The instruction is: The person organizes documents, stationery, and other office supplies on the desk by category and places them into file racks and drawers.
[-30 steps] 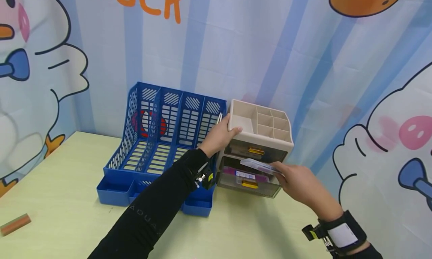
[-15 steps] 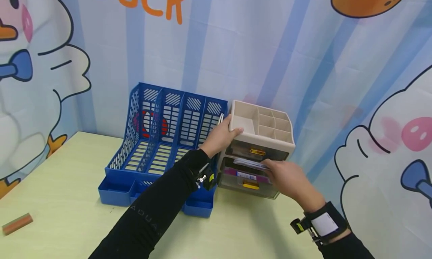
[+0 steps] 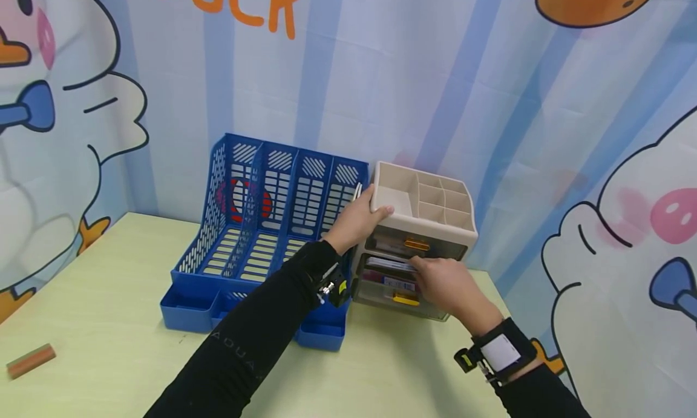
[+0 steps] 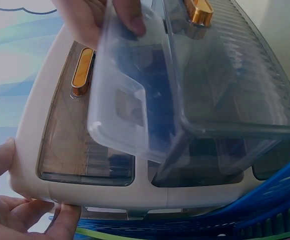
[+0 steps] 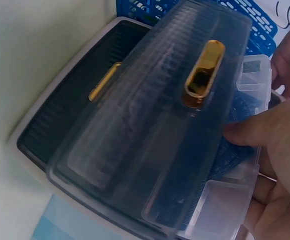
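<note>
My left hand (image 3: 356,221) grips the upper left edge of a beige desktop drawer organizer (image 3: 422,222). In the left wrist view, its thumb and fingers wrap that edge. My right hand (image 3: 452,288) pinches a thin clear plastic case (image 4: 117,117) between thumb and fingers. Blue pieces with scale markings, one like a protractor (image 5: 239,112), show inside it in the right wrist view. The case reaches part way into a pulled-out smoky drawer (image 5: 135,150) with a gold handle (image 3: 405,299). Beneath it, something purple with a white label (image 3: 399,283) lies in that drawer.
A blue slotted file rack (image 3: 272,212) stands directly left of the organizer, with small front trays. Above the pulled-out drawer sits a drawer front (image 3: 389,242), shut. A short brown and green block (image 3: 31,361) lies at the table's left. A printed curtain (image 3: 348,73) hangs behind.
My right hand has moved left and inward, carrying the clear case from above the drawer's front into its opening. My left hand keeps its hold on the organizer.
</note>
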Demonstrator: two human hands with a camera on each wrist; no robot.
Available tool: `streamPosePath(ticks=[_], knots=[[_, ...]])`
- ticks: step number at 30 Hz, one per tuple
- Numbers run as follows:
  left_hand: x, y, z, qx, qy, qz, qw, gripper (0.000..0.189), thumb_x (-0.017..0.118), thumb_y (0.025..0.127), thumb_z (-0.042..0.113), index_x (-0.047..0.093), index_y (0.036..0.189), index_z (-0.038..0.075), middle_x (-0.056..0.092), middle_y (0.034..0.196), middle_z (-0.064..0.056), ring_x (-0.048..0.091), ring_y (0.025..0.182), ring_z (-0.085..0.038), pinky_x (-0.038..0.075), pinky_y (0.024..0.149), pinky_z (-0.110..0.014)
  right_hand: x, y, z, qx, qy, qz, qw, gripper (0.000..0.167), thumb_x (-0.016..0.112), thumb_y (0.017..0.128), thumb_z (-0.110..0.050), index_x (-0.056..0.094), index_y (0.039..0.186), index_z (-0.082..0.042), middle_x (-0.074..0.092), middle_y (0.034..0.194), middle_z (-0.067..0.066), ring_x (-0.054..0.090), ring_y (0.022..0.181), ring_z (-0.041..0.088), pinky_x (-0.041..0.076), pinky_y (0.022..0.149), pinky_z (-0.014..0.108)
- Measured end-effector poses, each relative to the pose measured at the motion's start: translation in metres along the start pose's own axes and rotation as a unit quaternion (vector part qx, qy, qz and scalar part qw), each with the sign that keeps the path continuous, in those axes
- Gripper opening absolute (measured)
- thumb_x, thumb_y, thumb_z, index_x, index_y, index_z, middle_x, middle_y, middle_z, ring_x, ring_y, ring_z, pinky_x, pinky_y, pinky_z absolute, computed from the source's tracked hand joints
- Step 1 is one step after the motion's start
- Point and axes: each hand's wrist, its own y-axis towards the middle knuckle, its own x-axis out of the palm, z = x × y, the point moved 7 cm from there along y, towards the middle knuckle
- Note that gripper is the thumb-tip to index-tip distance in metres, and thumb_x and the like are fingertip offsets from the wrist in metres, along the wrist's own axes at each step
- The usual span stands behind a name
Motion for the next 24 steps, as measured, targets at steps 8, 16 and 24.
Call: streamPosePath(ticks=[8, 16, 24], knots=[[0.0, 0.0, -0.003, -0.009, -0.002, -0.001, 1.0, 0.075, 0.053, 0.101, 0.04, 0.013, 0.158, 0.012, 0.036, 0.154, -0.013, 0.049, 0.126, -0.028, 0.044, 0.099, -0.046, 0.022, 0.004, 0.005, 0.025, 0.037, -0.037, 0.9983, 0.013, 0.066, 0.093, -0.012, 0.068, 0.105, -0.009, 0.065, 0.073, 0.001, 0.058, 0.056, 0.017, 0.048, 0.051, 0.037], [0.0, 0.0, -0.001, 0.0, -0.012, -0.002, 0.9999, 0.075, 0.053, 0.101, 0.039, 0.013, 0.158, 0.012, 0.038, 0.152, -0.013, 0.049, 0.126, -0.028, 0.044, 0.099, -0.045, 0.03, 0.005, 0.01, 0.041, 0.106, -0.046, 0.9925, 0.019, 0.068, 0.093, -0.012, 0.07, 0.111, -0.008, 0.068, 0.08, 0.002, 0.056, 0.057, 0.01, 0.046, 0.053, 0.032], [-0.002, -0.001, 0.0, -0.003, -0.013, -0.001, 0.9999, 0.074, 0.053, 0.101, 0.039, 0.014, 0.158, 0.014, 0.038, 0.152, -0.013, 0.048, 0.127, -0.028, 0.042, 0.101, -0.046, 0.034, 0.004, 0.011, 0.042, 0.169, -0.089, 0.9807, 0.025, 0.06, 0.099, -0.02, 0.07, 0.117, -0.005, 0.065, 0.076, -0.002, 0.051, 0.056, 0.006, 0.045, 0.058, 0.03]])
